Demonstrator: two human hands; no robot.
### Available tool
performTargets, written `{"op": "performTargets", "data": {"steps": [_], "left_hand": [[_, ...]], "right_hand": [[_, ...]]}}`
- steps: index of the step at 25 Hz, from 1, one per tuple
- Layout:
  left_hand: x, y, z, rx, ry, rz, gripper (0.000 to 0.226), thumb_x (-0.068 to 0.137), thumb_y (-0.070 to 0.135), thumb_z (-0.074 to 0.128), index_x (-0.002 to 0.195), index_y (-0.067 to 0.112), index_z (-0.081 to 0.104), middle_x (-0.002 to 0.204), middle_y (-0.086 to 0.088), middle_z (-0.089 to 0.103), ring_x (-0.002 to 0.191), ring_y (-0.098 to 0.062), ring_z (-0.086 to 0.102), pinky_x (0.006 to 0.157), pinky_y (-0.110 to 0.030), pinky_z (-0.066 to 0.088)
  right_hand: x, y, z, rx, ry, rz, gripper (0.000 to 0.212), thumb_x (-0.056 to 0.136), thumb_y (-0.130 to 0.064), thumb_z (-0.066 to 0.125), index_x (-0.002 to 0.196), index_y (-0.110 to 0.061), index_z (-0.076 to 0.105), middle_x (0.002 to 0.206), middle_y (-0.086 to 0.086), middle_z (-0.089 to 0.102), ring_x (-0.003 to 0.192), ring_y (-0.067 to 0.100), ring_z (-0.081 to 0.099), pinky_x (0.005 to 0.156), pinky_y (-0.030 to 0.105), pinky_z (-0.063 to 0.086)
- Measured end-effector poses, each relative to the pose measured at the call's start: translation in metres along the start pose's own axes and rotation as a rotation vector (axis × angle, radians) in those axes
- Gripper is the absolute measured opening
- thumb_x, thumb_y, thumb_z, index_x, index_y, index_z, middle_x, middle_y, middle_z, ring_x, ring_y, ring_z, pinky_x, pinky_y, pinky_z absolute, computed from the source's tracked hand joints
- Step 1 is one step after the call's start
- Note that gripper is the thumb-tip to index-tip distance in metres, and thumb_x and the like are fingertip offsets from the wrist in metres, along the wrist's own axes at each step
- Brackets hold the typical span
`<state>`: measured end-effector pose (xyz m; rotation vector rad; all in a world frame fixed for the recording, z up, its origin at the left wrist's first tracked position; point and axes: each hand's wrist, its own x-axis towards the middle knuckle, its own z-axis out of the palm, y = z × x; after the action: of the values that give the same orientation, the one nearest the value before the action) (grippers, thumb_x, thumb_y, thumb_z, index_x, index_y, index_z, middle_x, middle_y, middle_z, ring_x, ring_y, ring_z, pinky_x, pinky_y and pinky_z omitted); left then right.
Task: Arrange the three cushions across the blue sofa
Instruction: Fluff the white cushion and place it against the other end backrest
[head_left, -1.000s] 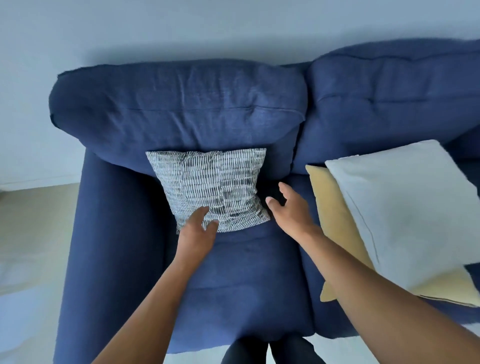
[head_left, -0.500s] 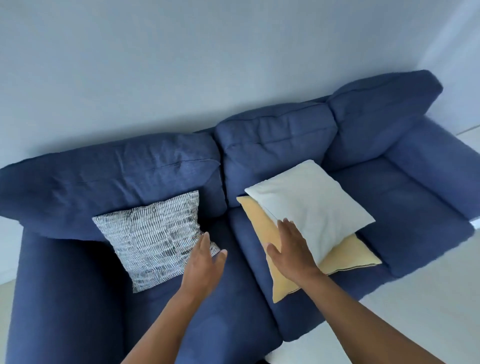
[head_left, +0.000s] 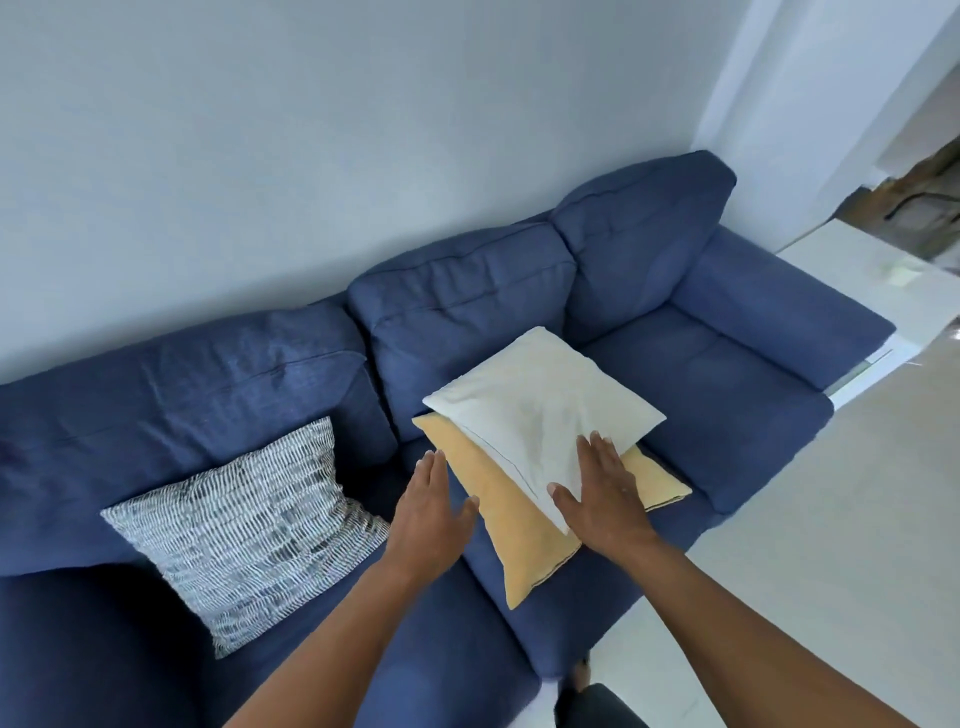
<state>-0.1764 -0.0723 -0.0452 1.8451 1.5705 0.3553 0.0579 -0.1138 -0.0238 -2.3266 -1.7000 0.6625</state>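
A three-seat blue sofa (head_left: 727, 395) stands against the wall. A grey-and-white patterned cushion (head_left: 244, 525) leans against the left backrest. On the middle seat a white cushion (head_left: 530, 410) lies flat on top of a yellow cushion (head_left: 514, 540). My right hand (head_left: 597, 493) rests palm down, fingers spread, on the near corner of the white cushion. My left hand (head_left: 431, 509) hovers open between the patterned cushion and the yellow one, holding nothing.
The right seat and right armrest (head_left: 789, 306) of the sofa carry nothing. Pale floor (head_left: 831, 571) runs in front and to the right. A white wall is behind, with a doorway (head_left: 924, 192) at the far right.
My view has swung right from the patterned cushion to the whole sofa. Both hands left the patterned cushion; the right hand moved further onto the white cushion, and the left hand followed rightward.
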Motion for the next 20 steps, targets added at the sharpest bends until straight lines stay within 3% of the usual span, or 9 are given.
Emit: {"op": "performTargets", "data": {"steps": [7, 14, 20], "left_hand": [[0.063, 0.042, 0.042, 0.022, 0.018, -0.068, 0.085, 0.106, 0.039, 0.057, 0.168, 0.008, 0.01, 0.179, -0.01, 0.011, 0.165, -0.024, 0.008, 0.13, -0.044, 0.021], [0.126, 0.091, 0.099, 0.003, -0.013, -0.31, 0.083, 0.105, 0.04, 0.055, 0.168, 0.008, 0.012, 0.179, -0.008, 0.013, 0.165, -0.021, 0.009, 0.129, -0.041, 0.022], [0.154, 0.108, 0.12, -0.046, 0.045, -0.481, 0.081, 0.105, 0.04, 0.056, 0.168, 0.007, 0.015, 0.178, -0.009, 0.016, 0.165, -0.023, 0.012, 0.128, -0.042, 0.023]], "right_hand": [[0.069, 0.058, -0.019, -0.02, -0.053, -0.021, 0.083, 0.105, -0.048, 0.048, 0.167, -0.01, 0.007, 0.176, 0.011, -0.001, 0.162, 0.024, -0.005, 0.129, 0.049, 0.012], [0.173, 0.125, -0.042, -0.03, -0.212, -0.064, 0.081, 0.106, -0.047, 0.046, 0.167, -0.009, 0.007, 0.176, 0.011, -0.003, 0.162, 0.025, -0.007, 0.129, 0.05, 0.011], [0.231, 0.141, -0.042, -0.044, -0.32, -0.128, 0.08, 0.105, -0.042, 0.051, 0.166, -0.008, 0.011, 0.176, 0.013, 0.002, 0.162, 0.027, -0.003, 0.128, 0.049, 0.015]]}}
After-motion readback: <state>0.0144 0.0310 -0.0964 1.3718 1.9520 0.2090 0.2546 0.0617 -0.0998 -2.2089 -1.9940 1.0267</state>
